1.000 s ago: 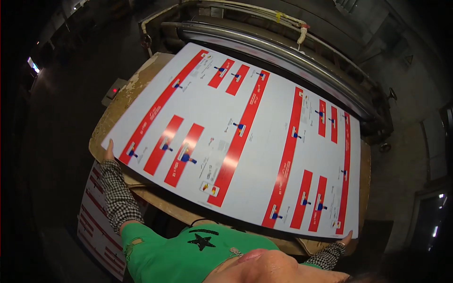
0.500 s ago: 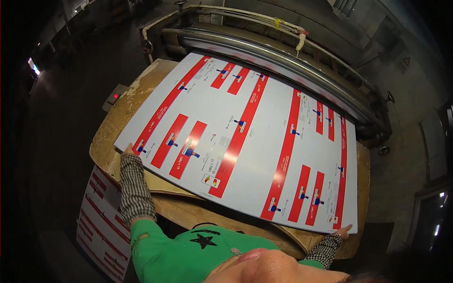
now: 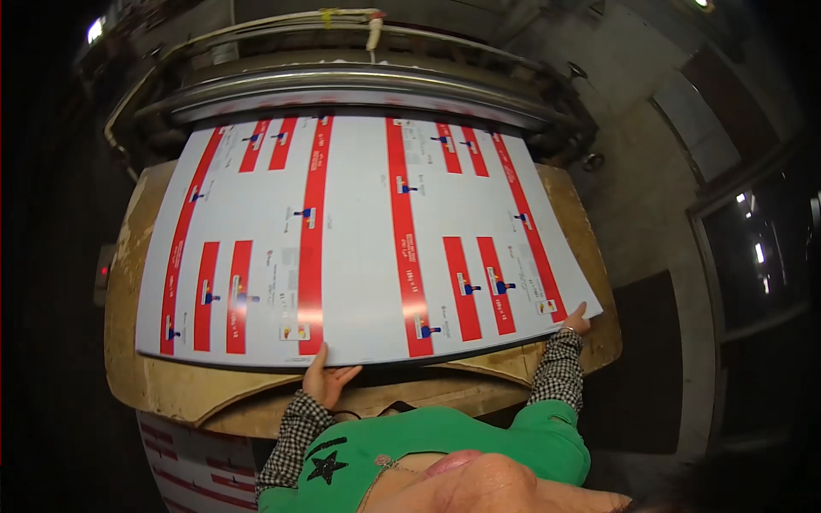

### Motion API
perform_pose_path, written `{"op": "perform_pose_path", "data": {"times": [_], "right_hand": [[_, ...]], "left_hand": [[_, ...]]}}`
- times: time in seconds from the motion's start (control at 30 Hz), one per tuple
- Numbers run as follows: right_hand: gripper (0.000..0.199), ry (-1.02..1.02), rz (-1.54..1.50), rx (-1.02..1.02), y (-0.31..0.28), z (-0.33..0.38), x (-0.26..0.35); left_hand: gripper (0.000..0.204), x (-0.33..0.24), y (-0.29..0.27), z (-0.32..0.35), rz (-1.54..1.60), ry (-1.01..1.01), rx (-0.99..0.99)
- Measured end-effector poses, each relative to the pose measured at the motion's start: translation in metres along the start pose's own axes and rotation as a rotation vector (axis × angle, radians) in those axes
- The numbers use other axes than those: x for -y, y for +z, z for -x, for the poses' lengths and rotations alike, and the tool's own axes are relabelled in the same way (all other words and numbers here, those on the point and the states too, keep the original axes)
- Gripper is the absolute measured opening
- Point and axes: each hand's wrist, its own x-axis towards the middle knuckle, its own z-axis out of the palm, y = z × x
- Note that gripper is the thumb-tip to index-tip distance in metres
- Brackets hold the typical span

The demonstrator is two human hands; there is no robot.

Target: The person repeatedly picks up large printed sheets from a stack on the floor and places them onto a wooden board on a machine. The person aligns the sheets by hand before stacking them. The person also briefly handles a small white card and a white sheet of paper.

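One printed sheet reached up to the 12 o'clock roller; the left hand, half open, touched its 6 o'clock edge, the right hand pinched its 4 o'clock corner; even, square guiding seemed wise.
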Motion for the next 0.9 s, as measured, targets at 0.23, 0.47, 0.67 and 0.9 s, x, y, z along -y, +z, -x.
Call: {"op": "perform_pose_path", "data": {"times": [0.23, 0.47, 0.67, 0.9], "right_hand": [[0.080, 0.102, 0.114, 0.150, 0.002, 0.020, 0.007], [0.094, 0.209, 0.220, 0.065, 0.010, -0.046, -0.048], [0.072, 0.121, 0.398, 0.163, -0.008, -0.029, -0.010], [0.052, -0.942, -0.121, 0.177, 0.028, 0.102, 0.094]], "left_hand": [[0.048, 0.008, -0.001, 0.011, -0.082, 0.139, -0.202], [0.045, 0.008, -0.004, 0.001, -0.039, 0.110, -0.138], [0.045, 0.018, -0.006, 0.009, -0.048, 0.173, -0.162], [0.039, 0.023, -0.016, -0.006, -0.078, 0.226, -0.207]]}}
